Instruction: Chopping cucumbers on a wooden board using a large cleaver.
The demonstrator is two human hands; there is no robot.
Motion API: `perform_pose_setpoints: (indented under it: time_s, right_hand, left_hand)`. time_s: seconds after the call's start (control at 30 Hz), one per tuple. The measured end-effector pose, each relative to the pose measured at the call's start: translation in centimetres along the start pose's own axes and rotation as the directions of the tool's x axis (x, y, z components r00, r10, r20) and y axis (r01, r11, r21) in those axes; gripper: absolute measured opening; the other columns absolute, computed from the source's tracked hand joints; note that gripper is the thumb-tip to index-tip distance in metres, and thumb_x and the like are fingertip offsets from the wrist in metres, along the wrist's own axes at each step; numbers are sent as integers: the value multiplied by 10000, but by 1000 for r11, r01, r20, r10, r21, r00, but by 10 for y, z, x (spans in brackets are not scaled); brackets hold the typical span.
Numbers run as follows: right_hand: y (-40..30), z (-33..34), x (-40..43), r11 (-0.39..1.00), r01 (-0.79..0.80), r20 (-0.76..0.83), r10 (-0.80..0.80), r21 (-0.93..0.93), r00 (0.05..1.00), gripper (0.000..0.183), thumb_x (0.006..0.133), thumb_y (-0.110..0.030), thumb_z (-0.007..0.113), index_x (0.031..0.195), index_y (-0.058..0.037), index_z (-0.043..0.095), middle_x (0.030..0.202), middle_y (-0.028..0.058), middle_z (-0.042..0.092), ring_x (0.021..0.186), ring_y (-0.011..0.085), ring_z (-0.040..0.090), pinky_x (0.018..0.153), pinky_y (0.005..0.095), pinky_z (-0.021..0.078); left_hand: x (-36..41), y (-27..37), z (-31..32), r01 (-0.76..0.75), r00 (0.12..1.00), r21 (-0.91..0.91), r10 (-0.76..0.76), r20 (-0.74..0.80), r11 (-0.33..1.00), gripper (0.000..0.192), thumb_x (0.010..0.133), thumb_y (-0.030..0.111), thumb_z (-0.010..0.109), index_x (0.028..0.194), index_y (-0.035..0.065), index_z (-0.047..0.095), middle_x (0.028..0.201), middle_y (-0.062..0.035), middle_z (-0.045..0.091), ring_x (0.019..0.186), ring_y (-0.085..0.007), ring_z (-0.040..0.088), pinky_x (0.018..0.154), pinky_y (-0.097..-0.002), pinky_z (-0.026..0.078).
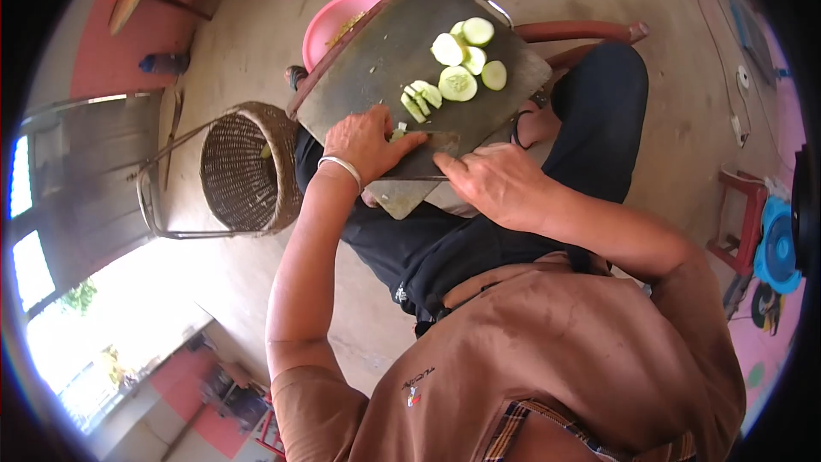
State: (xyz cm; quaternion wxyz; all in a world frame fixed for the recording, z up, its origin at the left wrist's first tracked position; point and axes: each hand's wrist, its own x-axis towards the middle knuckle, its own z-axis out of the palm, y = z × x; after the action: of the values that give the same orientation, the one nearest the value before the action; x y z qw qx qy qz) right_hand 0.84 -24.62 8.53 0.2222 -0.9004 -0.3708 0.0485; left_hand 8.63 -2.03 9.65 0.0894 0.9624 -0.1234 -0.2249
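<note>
A worn dark cutting board point(365, 77) sits tilted in view above my lap. My right hand point(500, 181) grips a broad-bladed knife point(417, 162); its handle is hidden in my fist. My left hand point(364, 140), with a pale bangle at the wrist, holds small cucumber pieces point(397, 133) against the board beside the blade. Just beyond them lie cucumber strips point(415, 109) cut from a slice. Several round cucumber slices point(458, 83) with pale green rims are grouped farther up and to the right.
A pink basin point(314, 29) holding yellowish bits stands beyond the board's left edge. To the left is a wicker basket point(237, 173) with a carrying frame and something green inside. A metal rim point(497, 6) and a reddish wooden bar point(577, 32) show past the board's far right.
</note>
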Motion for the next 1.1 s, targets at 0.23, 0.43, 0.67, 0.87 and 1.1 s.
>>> perform_pose_setpoints:
  time_s: [0.23,0.43,0.67,0.87,1.1]
  right_hand:
    - [7,0,-7,999,23,77,-21,-23,997,403,799,-51,628,1187,57,621,762,133,695,764,292,722,683,389,565]
    - [15,-9,-22,998,46,-1,-46,46,999,203,824,-92,681,988,1,605,684,142,696,679,291,738,603,389,572]
    - [22,-16,-29,994,8,96,-18,107,995,239,842,-143,701,1033,-9,650,650,157,676,661,313,724,607,415,562]
    - [26,-26,-11,997,25,218,-41,74,975,300,846,-152,702,1105,-3,674,676,173,678,693,335,719,639,429,562]
    - [32,-15,22,991,16,159,-38,134,987,246,828,-169,705,1041,-48,727,694,187,680,696,352,708,678,471,563]
  left_hand:
    - [41,-28,29,-244,968,150,251,-24,958,431,936,522,667,896,95,629,793,-144,708,802,-378,700,711,-496,537]
    - [48,-46,25,-454,848,145,476,-234,879,233,926,316,724,902,112,614,750,-82,656,724,-346,664,658,-468,529]
    - [51,-26,15,-646,677,295,707,-205,704,220,814,97,717,1026,111,662,1045,-72,620,1018,-294,625,869,-422,532]
    - [49,-39,14,-617,686,248,665,-295,747,239,798,78,760,1017,93,667,1066,-77,650,1017,-312,635,875,-429,539]
    - [-3,-68,15,-168,853,-473,-113,-510,865,228,840,122,810,1015,45,685,889,-59,710,756,-174,662,750,-340,551]
